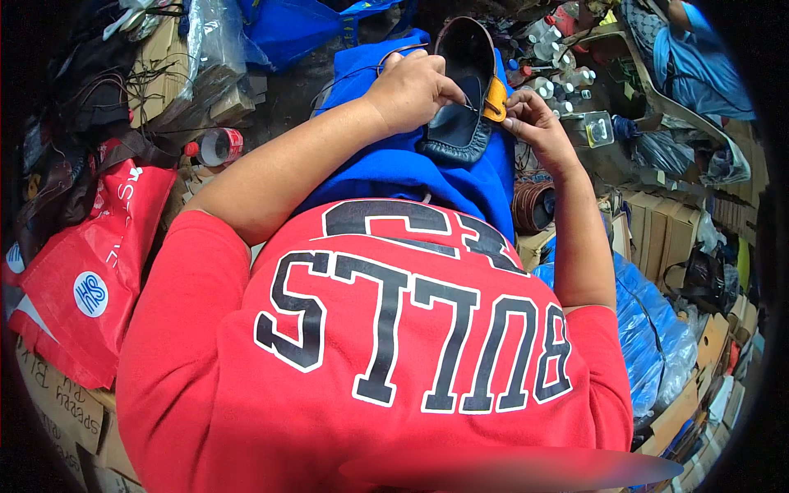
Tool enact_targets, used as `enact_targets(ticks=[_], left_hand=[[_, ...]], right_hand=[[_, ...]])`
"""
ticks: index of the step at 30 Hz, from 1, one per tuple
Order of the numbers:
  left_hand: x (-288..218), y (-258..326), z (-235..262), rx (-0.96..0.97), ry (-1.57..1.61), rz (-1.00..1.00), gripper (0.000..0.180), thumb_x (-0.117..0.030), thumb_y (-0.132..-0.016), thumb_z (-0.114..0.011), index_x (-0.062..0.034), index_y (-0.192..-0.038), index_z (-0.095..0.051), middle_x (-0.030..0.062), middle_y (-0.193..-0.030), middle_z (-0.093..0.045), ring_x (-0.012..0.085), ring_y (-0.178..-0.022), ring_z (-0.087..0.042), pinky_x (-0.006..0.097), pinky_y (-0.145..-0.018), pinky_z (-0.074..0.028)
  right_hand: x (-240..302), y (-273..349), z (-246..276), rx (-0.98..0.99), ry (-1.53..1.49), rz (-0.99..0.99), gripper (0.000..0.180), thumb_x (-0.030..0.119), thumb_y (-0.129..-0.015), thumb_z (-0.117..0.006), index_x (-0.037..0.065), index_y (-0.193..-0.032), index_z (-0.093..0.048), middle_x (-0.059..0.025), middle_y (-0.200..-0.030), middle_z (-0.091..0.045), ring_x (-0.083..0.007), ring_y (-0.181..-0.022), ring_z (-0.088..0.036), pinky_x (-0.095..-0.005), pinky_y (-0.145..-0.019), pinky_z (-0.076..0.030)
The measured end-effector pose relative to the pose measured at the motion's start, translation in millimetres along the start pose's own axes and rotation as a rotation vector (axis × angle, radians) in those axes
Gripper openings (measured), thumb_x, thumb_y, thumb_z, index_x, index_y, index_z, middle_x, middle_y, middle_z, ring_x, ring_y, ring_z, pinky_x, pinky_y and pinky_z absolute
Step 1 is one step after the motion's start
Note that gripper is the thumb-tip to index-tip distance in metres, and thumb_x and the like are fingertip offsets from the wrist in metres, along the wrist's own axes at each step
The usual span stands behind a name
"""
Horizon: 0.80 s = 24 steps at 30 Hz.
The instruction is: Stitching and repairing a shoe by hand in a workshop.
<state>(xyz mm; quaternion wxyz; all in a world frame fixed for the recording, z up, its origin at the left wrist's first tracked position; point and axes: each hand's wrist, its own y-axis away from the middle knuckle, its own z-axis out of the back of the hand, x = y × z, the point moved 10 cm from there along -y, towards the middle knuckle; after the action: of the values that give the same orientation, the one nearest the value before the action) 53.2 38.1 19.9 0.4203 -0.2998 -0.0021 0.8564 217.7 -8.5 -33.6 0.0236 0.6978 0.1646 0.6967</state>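
A black leather moccasin-style shoe (458,150) lies across my lap, its gathered toe toward me and its opening facing up. A tan-yellow leather piece (495,100) is attached along its right side, with a dark lace through it. My left hand (413,92) is closed over the shoe's opening. Its thumb and finger pinch a thin, needle-like piece (470,105), too small to make out fully. A dark cord (403,51) loops above that hand. At the shoe's right, my right hand (538,129) pinches the edge of the tan leather.
Blue cloth (353,164) covers my lap. Several small bottles (563,86) stand at the far right, near a clear container (597,129). A roll of brown strap (532,205) sits beside my right forearm. Leftward are a red bag (99,271) and a red-capped bottle (218,148).
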Motion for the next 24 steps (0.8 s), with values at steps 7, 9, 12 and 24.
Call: enact_targets(ticks=[7,9,12,24], left_hand=[[1.2,-0.9,-0.1,-0.030,0.007,-0.010,0.016,-0.019,-0.076,-0.068,-0.0285,-0.087,-0.073,-0.0005,-0.079,-0.055,0.0213,-0.089,-0.053,0.040,-0.080,-0.038],[1.7,-2.5,-3.8,-0.009,0.006,-0.014,0.015,-0.020,-0.076,-0.068,-0.0282,-0.087,-0.073,-0.0006,-0.077,-0.055,0.0213,-0.086,-0.054,0.039,-0.078,-0.039],[-1.7,-3.0,-1.2,-0.035,-0.015,-0.034,0.014,-0.020,-0.076,-0.068,-0.0281,-0.087,-0.073,-0.0007,-0.075,-0.055,0.0215,-0.084,-0.055,0.039,-0.077,-0.040],[-5.6,6.5,-12.1,0.099,0.039,0.068,0.019,-0.020,-0.075,-0.067,-0.0261,-0.093,-0.073,-0.0002,-0.081,-0.058,0.0206,-0.090,-0.055,0.039,-0.079,-0.035]], right_hand=[[17.1,-7.6,-1.2,0.045,0.121,-0.009,0.023,0.000,-0.081,-0.065,0.008,-0.101,-0.056,0.0047,-0.084,-0.056,-0.0048,-0.081,-0.052,-0.0196,-0.077,-0.042],[15.4,-9.9,-1.8,0.078,0.127,-0.031,0.021,-0.002,-0.081,-0.064,0.007,-0.098,-0.056,0.0050,-0.084,-0.056,-0.0045,-0.081,-0.052,-0.0197,-0.077,-0.042],[16.8,-12.2,-1.3,0.088,0.154,-0.015,0.020,-0.002,-0.081,-0.064,0.007,-0.097,-0.055,0.0053,-0.084,-0.055,-0.0044,-0.081,-0.051,-0.0199,-0.077,-0.042],[-0.7,6.6,4.2,-0.097,0.163,0.030,0.016,0.002,-0.081,-0.067,0.004,-0.092,-0.056,0.0033,-0.081,-0.055,-0.0054,-0.080,-0.051,-0.0200,-0.075,-0.042]])
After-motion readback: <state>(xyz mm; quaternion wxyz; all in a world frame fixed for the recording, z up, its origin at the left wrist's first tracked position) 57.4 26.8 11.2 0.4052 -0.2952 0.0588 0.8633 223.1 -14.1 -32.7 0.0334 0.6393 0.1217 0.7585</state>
